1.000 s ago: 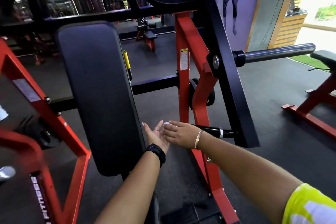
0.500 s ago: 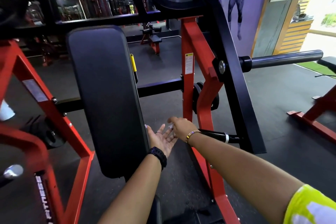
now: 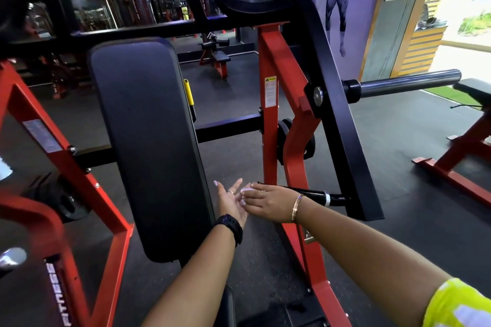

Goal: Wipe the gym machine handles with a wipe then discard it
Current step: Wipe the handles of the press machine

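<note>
Red steel machine frame: far left, angled, with a chrome peg low at the edge.

Black padded upright backrest: left of centre, with a yellow-tipped lever just behind its right edge.

Left hand: centre, palm up, fingers released and straight, a black wristwatch on the wrist.

Right hand: palm down, fingers stretched across the left hand's fingertips, a gold bracelet on the wrist. A small pale patch shows where the two hands meet. Whether it is the wipe or a painted nail cannot be told, nor whether these fingers pinch anything.

Black cylindrical machine handle: just behind the right hand, running rightward to the black lever arm.

Chrome plate sleeve: projects right from that arm.

Yellow sleeve: bottom right corner.
</note>
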`<state>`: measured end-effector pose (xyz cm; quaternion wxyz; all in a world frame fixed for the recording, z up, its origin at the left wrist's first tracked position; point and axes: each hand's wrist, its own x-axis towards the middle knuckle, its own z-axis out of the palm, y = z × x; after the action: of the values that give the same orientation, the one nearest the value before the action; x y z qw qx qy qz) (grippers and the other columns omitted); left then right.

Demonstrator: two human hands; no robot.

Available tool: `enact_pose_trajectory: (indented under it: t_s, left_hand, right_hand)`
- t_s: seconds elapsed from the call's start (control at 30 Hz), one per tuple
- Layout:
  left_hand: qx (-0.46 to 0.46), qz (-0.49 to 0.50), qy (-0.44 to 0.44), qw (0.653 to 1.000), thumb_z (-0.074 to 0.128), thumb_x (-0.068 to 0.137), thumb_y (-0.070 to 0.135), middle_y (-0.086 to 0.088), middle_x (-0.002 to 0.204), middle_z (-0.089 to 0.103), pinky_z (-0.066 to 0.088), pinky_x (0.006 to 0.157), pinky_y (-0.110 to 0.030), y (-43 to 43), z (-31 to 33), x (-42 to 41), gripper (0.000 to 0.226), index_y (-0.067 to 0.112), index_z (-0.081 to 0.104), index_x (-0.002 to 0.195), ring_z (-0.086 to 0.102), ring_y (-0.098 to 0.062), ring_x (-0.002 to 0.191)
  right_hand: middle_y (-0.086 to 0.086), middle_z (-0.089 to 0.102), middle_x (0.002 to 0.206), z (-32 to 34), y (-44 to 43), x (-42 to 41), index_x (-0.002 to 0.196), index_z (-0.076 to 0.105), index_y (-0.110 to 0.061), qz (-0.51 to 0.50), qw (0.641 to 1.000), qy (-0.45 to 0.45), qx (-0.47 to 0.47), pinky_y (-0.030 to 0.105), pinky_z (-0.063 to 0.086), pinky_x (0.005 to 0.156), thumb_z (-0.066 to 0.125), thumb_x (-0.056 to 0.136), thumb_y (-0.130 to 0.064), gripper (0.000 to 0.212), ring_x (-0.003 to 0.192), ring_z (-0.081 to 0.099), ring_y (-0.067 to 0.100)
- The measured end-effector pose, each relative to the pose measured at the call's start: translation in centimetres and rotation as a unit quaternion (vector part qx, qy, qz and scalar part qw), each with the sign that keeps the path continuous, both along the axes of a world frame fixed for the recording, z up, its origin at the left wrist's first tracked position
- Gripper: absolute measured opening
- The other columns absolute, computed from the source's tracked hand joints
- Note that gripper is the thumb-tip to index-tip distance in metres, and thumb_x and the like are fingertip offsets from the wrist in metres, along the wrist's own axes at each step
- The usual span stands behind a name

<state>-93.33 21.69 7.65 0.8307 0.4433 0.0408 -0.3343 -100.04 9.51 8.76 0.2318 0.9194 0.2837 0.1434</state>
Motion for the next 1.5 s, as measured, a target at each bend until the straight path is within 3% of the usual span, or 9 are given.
enact_pose_trajectory:
  t_s: [0.2,0.37,0.63,0.77,1.03,1.17,1.27,1.37,1.5]
  left_hand:
    - [0.209,-0.031,-0.345,0.915,0.047,0.099,0.012,-0.009,0.129,0.058,0.041,0.105,-0.032,-0.8,-1.8,-0.6,0.029,0.012,0.057,0.126,0.052,-0.021,0.123]
    - [0.352,-0.039,-0.661,0.661,0.043,0.096,0.004,-0.001,0.151,0.027,0.017,0.116,-0.027,0.6,-3.0,-0.3,0.047,0.007,0.037,0.142,0.017,-0.012,0.142]
    - [0.465,-0.049,-0.762,0.448,0.035,0.09,0.026,-0.019,0.147,0.037,0.031,0.109,-0.042,1.0,-3.4,-0.7,0.056,0.002,0.039,0.14,0.022,-0.029,0.141]
    - [0.476,-0.051,-0.79,0.384,0.036,0.09,0.031,-0.013,0.149,0.034,0.013,0.115,-0.04,0.2,-3.4,-1.2,0.056,0.006,0.041,0.14,0.01,-0.02,0.144]
    - [0.491,-0.053,-0.792,0.36,0.035,0.087,0.029,-0.01,0.149,0.036,0.008,0.117,-0.038,-0.8,-4.0,-2.0,0.058,0.007,0.04,0.141,0.01,-0.015,0.145]
    - [0.532,-0.037,-0.79,0.303,0.037,0.081,0.027,-0.01,0.155,0.023,0.002,0.118,-0.04,-0.4,-4.2,-1.8,0.071,0.007,0.022,0.147,0.015,-0.021,0.144]
    - [0.566,0.009,-0.75,0.342,0.027,0.088,0.028,-0.013,0.158,0.004,0.006,0.117,-0.041,0.5,-4.4,-1.2,0.067,0.004,0.011,0.148,-0.001,-0.024,0.146]
    - [0.572,0.011,-0.748,0.336,0.036,0.088,0.028,-0.014,0.158,-0.002,0.003,0.118,-0.04,1.3,-4.4,-0.6,0.073,0.005,0.003,0.15,-0.001,-0.024,0.146]
    - [0.539,-0.012,-0.763,0.355,0.055,0.075,0.021,-0.009,0.159,-0.003,0.002,0.117,-0.038,0.7,-4.2,-0.5,0.094,0.008,0.001,0.151,-0.004,-0.019,0.147]
  right_hand:
    - [0.006,0.044,0.144,-0.9,-2.5,-2.5,0.141,0.036,-0.01,-0.154,0.964,0.004,0.217,0.03,0.042,0.102,0.038,0.08,0.01,0.065,0.131,0.044,0.019]
    - [0.015,0.055,0.126,0.4,0.4,-0.4,0.134,0.045,-0.014,-0.371,0.826,0.05,0.422,0.035,0.04,0.09,0.039,0.092,-0.006,0.043,0.118,0.049,0.031]
    - [0.008,0.034,0.149,-0.7,-1.3,-2.6,0.145,0.026,-0.014,-0.336,0.881,0.043,0.329,0.028,0.025,0.11,0.033,0.098,-0.007,0.048,0.138,0.031,0.023]
    - [0.006,0.036,0.147,-2.8,-6.4,-7.0,0.145,0.027,-0.017,-0.414,0.849,0.021,0.326,0.032,0.032,0.11,0.033,0.094,0.002,0.055,0.136,0.033,0.024]
    - [0.013,0.065,0.117,-3.9,-2.9,-7.8,0.117,0.062,-0.003,-0.414,0.812,-0.07,0.405,0.032,0.054,0.079,0.078,0.055,0.013,0.066,0.104,0.065,0.026]
    - [0.01,0.037,0.147,-1.5,1.7,-4.1,0.142,0.034,-0.012,-0.398,0.773,-0.031,0.493,0.03,0.037,0.101,0.042,0.093,-0.005,0.05,0.132,0.041,0.024]
    - [0.009,0.032,0.15,-1.1,4.5,-2.2,0.146,0.025,-0.011,-0.362,0.781,0.003,0.509,0.032,0.039,0.101,0.04,0.095,-0.007,0.054,0.133,0.04,0.022]
    - [0.011,0.041,0.145,-2.9,4.6,-2.7,0.141,0.033,-0.004,-0.265,0.856,-0.021,0.443,0.027,0.051,0.093,0.055,0.08,0.005,0.065,0.13,0.045,0.02]
    - [0.009,0.051,0.137,-5.4,0.0,-5.7,0.134,0.042,-0.004,-0.23,0.959,-0.011,0.164,0.04,0.025,0.111,0.037,0.088,-0.007,0.047,0.128,0.046,0.022]
